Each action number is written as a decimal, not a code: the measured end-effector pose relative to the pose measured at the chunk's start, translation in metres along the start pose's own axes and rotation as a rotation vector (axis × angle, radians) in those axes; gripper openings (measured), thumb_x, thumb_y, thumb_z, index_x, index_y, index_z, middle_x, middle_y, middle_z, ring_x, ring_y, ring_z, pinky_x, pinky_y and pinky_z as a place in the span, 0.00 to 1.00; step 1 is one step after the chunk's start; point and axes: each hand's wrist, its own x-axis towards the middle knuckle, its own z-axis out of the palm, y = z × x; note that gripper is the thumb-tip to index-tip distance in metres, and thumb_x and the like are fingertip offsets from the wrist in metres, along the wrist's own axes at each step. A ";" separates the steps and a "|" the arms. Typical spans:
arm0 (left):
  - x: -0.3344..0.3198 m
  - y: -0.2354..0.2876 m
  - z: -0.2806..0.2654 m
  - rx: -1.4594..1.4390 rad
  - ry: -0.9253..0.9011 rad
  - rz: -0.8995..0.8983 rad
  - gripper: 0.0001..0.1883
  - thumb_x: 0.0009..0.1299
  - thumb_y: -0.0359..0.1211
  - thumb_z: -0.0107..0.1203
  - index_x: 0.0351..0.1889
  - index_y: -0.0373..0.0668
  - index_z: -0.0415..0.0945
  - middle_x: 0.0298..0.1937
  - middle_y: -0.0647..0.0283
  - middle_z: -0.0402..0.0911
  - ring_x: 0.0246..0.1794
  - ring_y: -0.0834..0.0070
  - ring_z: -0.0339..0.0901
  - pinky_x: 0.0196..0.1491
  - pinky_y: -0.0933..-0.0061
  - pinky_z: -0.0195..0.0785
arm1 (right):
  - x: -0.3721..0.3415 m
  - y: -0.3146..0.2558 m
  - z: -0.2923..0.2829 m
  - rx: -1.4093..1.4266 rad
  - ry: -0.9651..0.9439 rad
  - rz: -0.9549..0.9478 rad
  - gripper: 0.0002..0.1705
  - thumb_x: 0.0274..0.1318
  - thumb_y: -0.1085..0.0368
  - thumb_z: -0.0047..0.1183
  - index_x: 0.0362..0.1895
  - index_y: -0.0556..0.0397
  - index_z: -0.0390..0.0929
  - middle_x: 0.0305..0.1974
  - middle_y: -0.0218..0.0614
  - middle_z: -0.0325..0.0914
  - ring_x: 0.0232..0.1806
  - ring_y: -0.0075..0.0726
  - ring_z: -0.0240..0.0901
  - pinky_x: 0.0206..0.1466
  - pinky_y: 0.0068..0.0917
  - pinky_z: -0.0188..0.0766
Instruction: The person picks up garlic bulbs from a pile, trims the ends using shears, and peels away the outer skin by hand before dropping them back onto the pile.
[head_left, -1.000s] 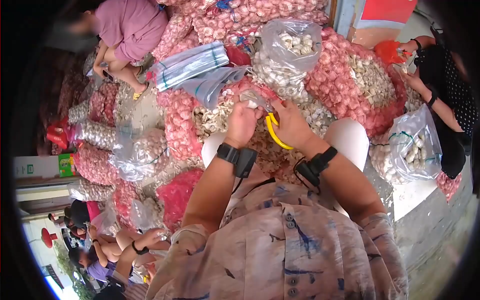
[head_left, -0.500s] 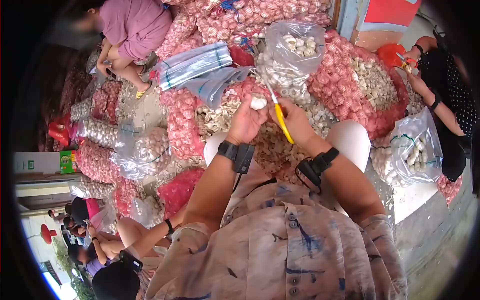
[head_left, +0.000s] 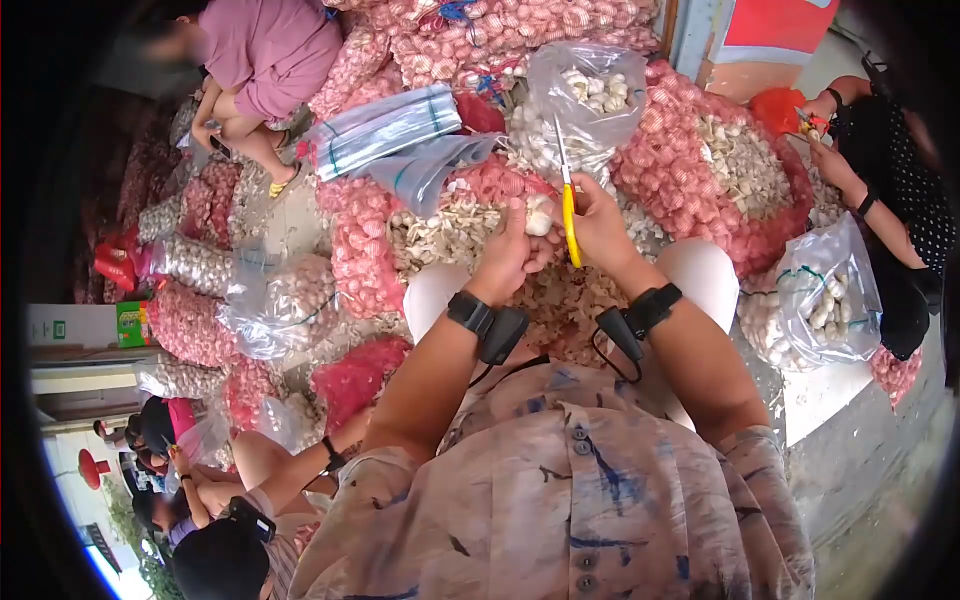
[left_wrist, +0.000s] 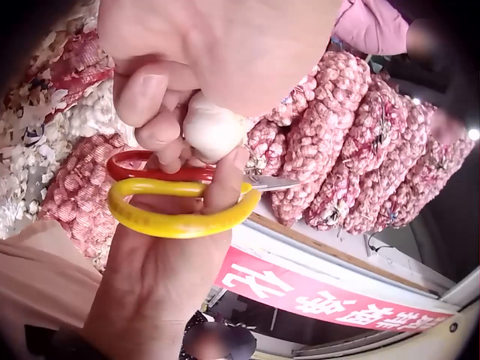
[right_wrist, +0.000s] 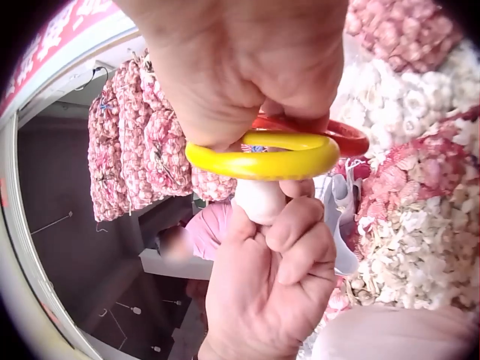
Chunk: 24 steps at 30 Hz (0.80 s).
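A white garlic bulb [head_left: 538, 215] is pinched between the thumb and curled fingers of the left hand [head_left: 508, 258]. The right hand [head_left: 603, 232] grips scissors by their yellow and red handles [left_wrist: 180, 217], the blades pointing away from the body in the head view. Both hands are close together, with the scissors beside the bulb [left_wrist: 214, 129]. In the right wrist view the yellow handle [right_wrist: 262, 163] crosses just over the bulb [right_wrist: 259, 201], held by the left hand [right_wrist: 270, 285].
Loose peelings [head_left: 440, 240] lie between the legs and beyond. Red net sacks of garlic [head_left: 360, 245], clear bags of bulbs [head_left: 830, 300] and folded plastic bags [head_left: 385, 130] surround the person. Other people sit at left and right, one in a pink top [head_left: 270, 55].
The scissors have swung from slanting left to nearly upright and moved right a little. The bulb, hidden largely by plastic or fingers at first, now shows beside them in the left hand.
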 end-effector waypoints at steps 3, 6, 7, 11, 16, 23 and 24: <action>0.000 0.001 0.003 0.010 0.033 0.084 0.24 0.82 0.52 0.32 0.54 0.44 0.69 0.35 0.65 0.75 0.24 0.81 0.67 0.23 0.82 0.55 | 0.002 0.007 -0.001 0.169 0.007 -0.027 0.20 0.57 0.70 0.62 0.53 0.56 0.71 0.33 0.31 0.77 0.29 0.22 0.74 0.32 0.22 0.74; -0.002 0.002 0.003 0.060 0.077 0.145 0.20 0.82 0.48 0.36 0.56 0.43 0.69 0.36 0.66 0.76 0.26 0.82 0.69 0.24 0.82 0.58 | 0.000 0.005 -0.002 0.151 0.033 -0.099 0.20 0.57 0.70 0.62 0.53 0.56 0.71 0.32 0.31 0.76 0.30 0.21 0.74 0.31 0.22 0.73; -0.003 0.002 0.002 0.074 0.088 0.155 0.18 0.82 0.45 0.38 0.57 0.43 0.69 0.37 0.66 0.76 0.27 0.82 0.70 0.25 0.81 0.60 | -0.001 0.005 -0.002 0.150 0.040 -0.084 0.20 0.58 0.70 0.62 0.53 0.56 0.71 0.32 0.30 0.76 0.30 0.21 0.73 0.31 0.22 0.72; -0.002 0.002 0.001 0.166 0.118 0.170 0.15 0.81 0.41 0.41 0.58 0.43 0.68 0.37 0.67 0.76 0.27 0.83 0.71 0.25 0.82 0.60 | -0.002 0.010 -0.001 0.042 0.045 -0.169 0.20 0.57 0.70 0.62 0.53 0.56 0.71 0.32 0.30 0.76 0.30 0.19 0.70 0.31 0.21 0.69; -0.003 0.004 0.010 0.466 0.326 0.246 0.18 0.74 0.38 0.55 0.58 0.41 0.70 0.36 0.65 0.79 0.24 0.84 0.74 0.28 0.82 0.69 | -0.007 0.001 0.000 -0.006 0.034 -0.126 0.21 0.55 0.70 0.62 0.52 0.57 0.71 0.32 0.29 0.76 0.30 0.18 0.68 0.31 0.20 0.67; -0.004 0.007 0.009 0.543 0.330 0.235 0.18 0.71 0.38 0.60 0.54 0.39 0.76 0.37 0.66 0.80 0.22 0.84 0.74 0.25 0.82 0.68 | -0.001 0.015 -0.007 -0.050 0.019 -0.152 0.22 0.52 0.73 0.63 0.51 0.57 0.72 0.33 0.29 0.76 0.31 0.19 0.69 0.32 0.20 0.68; -0.005 0.010 0.009 0.537 0.314 0.208 0.18 0.71 0.38 0.60 0.54 0.38 0.76 0.37 0.65 0.80 0.22 0.84 0.73 0.25 0.82 0.68 | -0.002 0.012 -0.006 -0.050 0.019 -0.152 0.22 0.52 0.73 0.63 0.51 0.57 0.72 0.33 0.29 0.76 0.31 0.19 0.69 0.32 0.20 0.68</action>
